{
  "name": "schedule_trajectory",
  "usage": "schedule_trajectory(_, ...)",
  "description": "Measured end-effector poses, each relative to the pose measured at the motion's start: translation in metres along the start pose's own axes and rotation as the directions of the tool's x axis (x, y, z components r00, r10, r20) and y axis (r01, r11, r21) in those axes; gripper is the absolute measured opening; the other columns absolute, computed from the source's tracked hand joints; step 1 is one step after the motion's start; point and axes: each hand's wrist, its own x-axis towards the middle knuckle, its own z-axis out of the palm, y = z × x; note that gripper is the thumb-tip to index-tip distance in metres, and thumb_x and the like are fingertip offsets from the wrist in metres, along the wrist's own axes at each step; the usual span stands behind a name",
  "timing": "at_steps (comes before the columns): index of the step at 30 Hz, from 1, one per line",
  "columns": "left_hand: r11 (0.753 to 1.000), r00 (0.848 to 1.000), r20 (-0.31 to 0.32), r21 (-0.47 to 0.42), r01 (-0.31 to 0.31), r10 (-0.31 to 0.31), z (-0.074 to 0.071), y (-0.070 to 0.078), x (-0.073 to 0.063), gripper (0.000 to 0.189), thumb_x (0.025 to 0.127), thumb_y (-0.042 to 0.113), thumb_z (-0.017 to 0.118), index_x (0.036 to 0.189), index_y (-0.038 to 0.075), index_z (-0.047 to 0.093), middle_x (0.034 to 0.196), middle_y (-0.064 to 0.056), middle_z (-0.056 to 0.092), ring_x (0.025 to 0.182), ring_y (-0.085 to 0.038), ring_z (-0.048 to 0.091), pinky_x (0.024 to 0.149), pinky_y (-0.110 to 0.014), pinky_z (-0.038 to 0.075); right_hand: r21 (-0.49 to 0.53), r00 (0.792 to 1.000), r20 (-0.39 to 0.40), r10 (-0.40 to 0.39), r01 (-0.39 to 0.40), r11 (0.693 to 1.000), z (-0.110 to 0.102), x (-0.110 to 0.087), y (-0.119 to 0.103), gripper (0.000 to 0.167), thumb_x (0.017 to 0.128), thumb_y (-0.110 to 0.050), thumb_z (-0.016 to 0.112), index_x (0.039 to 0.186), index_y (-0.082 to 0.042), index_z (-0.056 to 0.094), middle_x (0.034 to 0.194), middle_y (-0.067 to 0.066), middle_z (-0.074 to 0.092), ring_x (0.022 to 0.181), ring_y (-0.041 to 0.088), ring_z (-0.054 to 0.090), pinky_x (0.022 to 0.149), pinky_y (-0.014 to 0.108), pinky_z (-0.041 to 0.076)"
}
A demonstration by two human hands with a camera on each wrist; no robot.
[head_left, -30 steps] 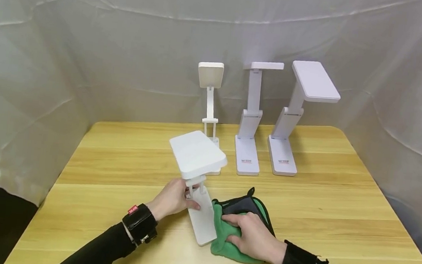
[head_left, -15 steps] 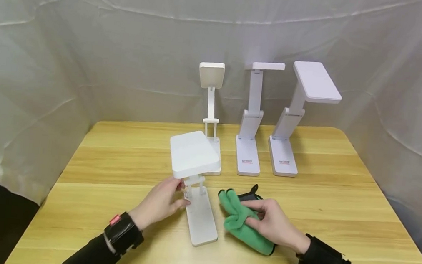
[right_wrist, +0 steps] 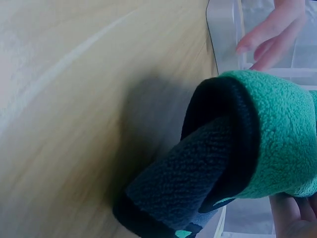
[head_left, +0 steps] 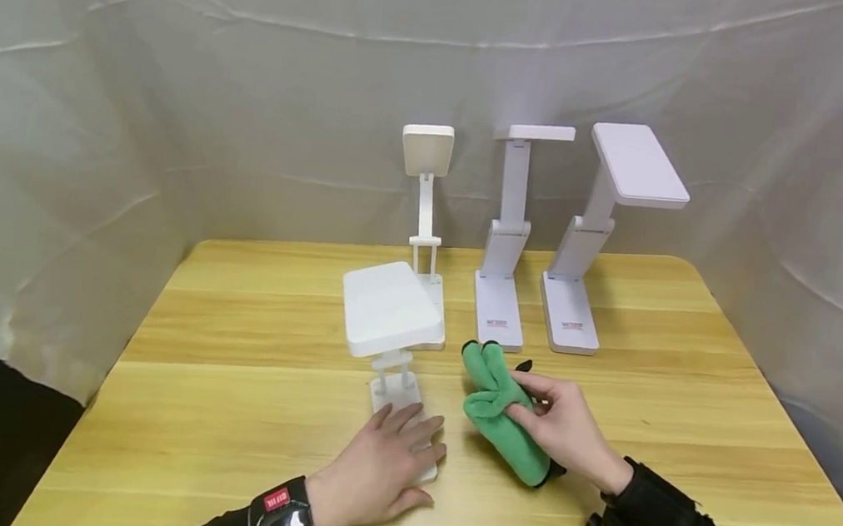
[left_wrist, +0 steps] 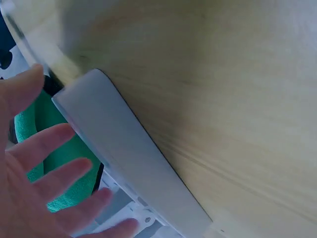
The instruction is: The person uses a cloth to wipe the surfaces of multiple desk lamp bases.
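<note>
A green and dark grey cloth (head_left: 505, 425) with black edging hangs bunched in my right hand (head_left: 573, 427), pinched between thumb and fingers; the right wrist view shows its grey side folded under the green cloth (right_wrist: 282, 134). My left hand (head_left: 384, 469) is spread, fingers straight, over the base of the nearest white folding desk lamp (head_left: 391, 306). That lamp stands with its flat head tilted above the hinge. In the left wrist view the spread fingers (left_wrist: 54, 144) lie beside the lamp base (left_wrist: 129, 148), with the green cloth behind them.
Behind the near lamp stands another white desk lamp (head_left: 427, 151), partly hidden by it. Two more unfolded lamps, a middle lamp (head_left: 499, 307) and a right lamp (head_left: 571, 309), stand along the back of the wooden table (head_left: 251, 315). A pale curtain (head_left: 291, 118) hangs around the table.
My left hand has let go of the near lamp's hinge and moved toward me over its base. My right hand has gathered the cloth from lying flat and lifted it up and right.
</note>
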Motion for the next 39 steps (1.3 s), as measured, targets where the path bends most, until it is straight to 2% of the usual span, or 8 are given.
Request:
schedule_trajectory(3, 0.999, 0.997, 0.064, -0.013, 0.040, -0.039, 0.000, -0.001, -0.001, 0.052, 0.089, 0.059, 0.066, 0.131, 0.029, 0.065, 0.147, -0.002, 0.059, 0.132, -0.033, 0.058, 0.101, -0.057, 0.054, 0.009, 1.000, -0.002, 0.011, -0.011, 1.000, 0.001, 0.002, 0.001, 0.038, 0.084, 0.008, 0.073, 0.121, 0.007, 0.068, 0.108, 0.025, 0.074, 0.065, -0.003, 0.053, 0.046, 0.017, 0.047)
schedule_trajectory(11, 0.990, 0.992, 0.098, -0.112, 0.090, -0.079, 0.002, -0.016, -0.015, 0.046, 0.090, 0.047, 0.069, 0.131, 0.025, 0.066, 0.147, -0.005, 0.059, 0.132, -0.037, 0.058, 0.099, -0.061, 0.054, 0.004, 1.000, 0.004, 0.001, -0.001, 1.000, 0.001, 0.001, 0.003, 0.038, 0.083, 0.010, 0.072, 0.121, 0.009, 0.067, 0.110, 0.027, 0.073, 0.073, -0.005, 0.059, 0.049, 0.018, 0.052)
schedule_trajectory(16, 0.983, 0.992, 0.077, -0.143, 0.112, -0.102, 0.005, -0.042, -0.027, 0.048, 0.090, 0.045, 0.069, 0.132, 0.021, 0.066, 0.147, -0.010, 0.057, 0.133, -0.040, 0.056, 0.102, -0.063, 0.051, -0.011, 1.000, -0.005, -0.027, 0.027, 1.000, 0.001, -0.001, 0.002, 0.039, 0.083, 0.010, 0.073, 0.122, 0.008, 0.068, 0.114, 0.026, 0.073, 0.089, -0.006, 0.065, 0.058, 0.020, 0.059)
schedule_trajectory(21, 0.966, 0.990, 0.066, -0.217, 0.140, -0.128, 0.010, -0.082, -0.030, 0.053, 0.090, 0.041, 0.070, 0.136, 0.015, 0.062, 0.151, -0.013, 0.052, 0.138, -0.042, 0.050, 0.111, -0.063, 0.042, -0.006, 0.998, 0.014, -0.058, 0.058, 0.998, 0.001, -0.002, 0.000, 0.040, 0.083, 0.008, 0.075, 0.123, 0.007, 0.068, 0.116, 0.027, 0.072, 0.093, -0.006, 0.066, 0.058, 0.022, 0.060)
schedule_trajectory(25, 0.944, 0.984, 0.097, -0.280, 0.171, -0.150, 0.016, -0.120, -0.024, 0.057, 0.090, 0.037, 0.071, 0.140, 0.013, 0.058, 0.155, -0.013, 0.047, 0.144, -0.043, 0.043, 0.118, -0.062, 0.033, 0.016, 0.997, 0.061, -0.054, 0.053, 0.998, 0.003, -0.003, 0.000, 0.041, 0.084, 0.007, 0.075, 0.124, 0.006, 0.067, 0.119, 0.028, 0.070, 0.099, -0.004, 0.067, 0.063, 0.023, 0.062)
schedule_trajectory(30, 0.918, 0.977, 0.135, -0.340, 0.204, -0.167, 0.021, -0.160, -0.006, 0.059, 0.089, 0.032, 0.073, 0.142, 0.013, 0.057, 0.157, -0.013, 0.044, 0.147, -0.042, 0.039, 0.121, -0.060, 0.029, 0.026, 0.995, 0.089, -0.036, 0.034, 0.999, 0.005, -0.004, 0.000, 0.042, 0.084, 0.006, 0.074, 0.125, 0.004, 0.068, 0.122, 0.025, 0.070, 0.104, -0.003, 0.066, 0.067, 0.025, 0.062)
schedule_trajectory(34, 0.901, 0.974, 0.154, -0.379, 0.214, -0.166, 0.022, -0.179, 0.008, 0.058, 0.087, 0.029, 0.076, 0.140, 0.012, 0.059, 0.156, -0.013, 0.046, 0.147, -0.041, 0.038, 0.121, -0.061, 0.029, 0.033, 0.993, 0.107, -0.042, 0.039, 0.999, 0.006, -0.003, 0.000, 0.042, 0.084, 0.006, 0.074, 0.126, 0.002, 0.068, 0.123, 0.023, 0.071, 0.103, -0.003, 0.067, 0.067, 0.026, 0.063)
schedule_trajectory(39, 0.877, 0.971, 0.166, -0.424, 0.228, -0.172, 0.022, -0.191, 0.016, 0.055, 0.086, 0.024, 0.078, 0.136, 0.012, 0.062, 0.155, -0.013, 0.047, 0.148, -0.042, 0.037, 0.122, -0.062, 0.027, 0.013, 0.991, 0.115, -0.062, 0.061, 0.998, 0.008, -0.003, 0.000, 0.043, 0.084, 0.007, 0.074, 0.126, 0.000, 0.069, 0.122, 0.022, 0.072, 0.106, -0.002, 0.066, 0.070, 0.024, 0.062)
